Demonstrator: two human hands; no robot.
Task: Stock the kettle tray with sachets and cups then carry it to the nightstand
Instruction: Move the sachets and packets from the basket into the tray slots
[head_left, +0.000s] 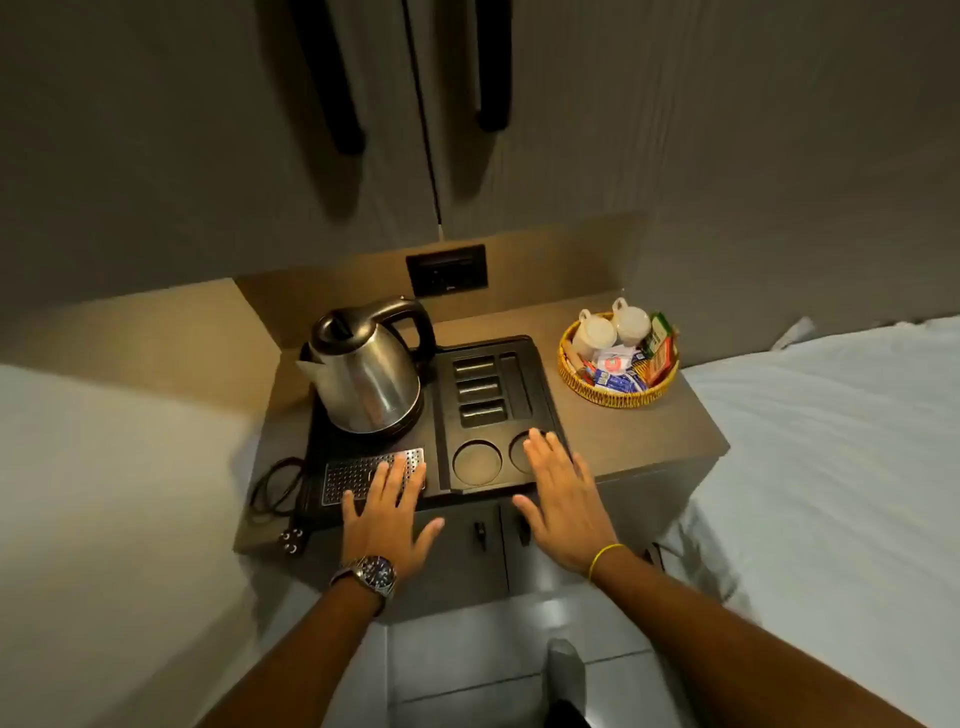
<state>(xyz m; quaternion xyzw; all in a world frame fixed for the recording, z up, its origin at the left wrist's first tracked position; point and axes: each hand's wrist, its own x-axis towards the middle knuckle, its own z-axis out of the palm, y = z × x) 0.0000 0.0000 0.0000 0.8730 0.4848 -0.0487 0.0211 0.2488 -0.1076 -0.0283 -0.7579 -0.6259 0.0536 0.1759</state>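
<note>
A black kettle tray (540, 400) lies on a brown cabinet top, with a steel kettle (366, 376) on its left half. Its right half has bare sachet slots (480, 389) and two round cup recesses (477, 461). A wicker basket (618, 397) at the back right holds two white cups (595, 332) and several coloured sachets (618, 374). My left hand (387, 519) hovers flat, fingers spread, over the metal drip grille (358, 473). My right hand (563, 499) is spread over the right cup recess. Neither hand holds anything.
The cabinet (670, 441) stands between two white beds (841, 457). A coiled black cord with plug (283, 493) lies left of the tray. A wall socket (447, 270) sits behind the kettle. Wardrobe doors with dark handles rise above. Tiled floor lies below.
</note>
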